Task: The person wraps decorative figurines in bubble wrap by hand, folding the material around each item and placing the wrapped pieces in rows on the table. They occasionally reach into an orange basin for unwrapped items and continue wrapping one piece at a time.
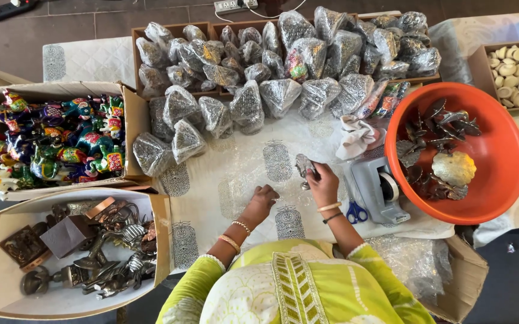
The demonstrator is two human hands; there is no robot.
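Overhead view of a packing surface covered with a printed cloth. The right hand grips a small dark metal piece, held upright just above the cloth. The left hand rests on the cloth beside it, fingers curled, holding nothing visible. A grey tape dispenser and blue scissors lie just right of the right hand. An orange bowl of similar metal pieces stands farther right; wrapped bundles fill the far side.

Wrapped bundles sit beyond the hands, basin right, tape dispenser beside it, two boxes left.
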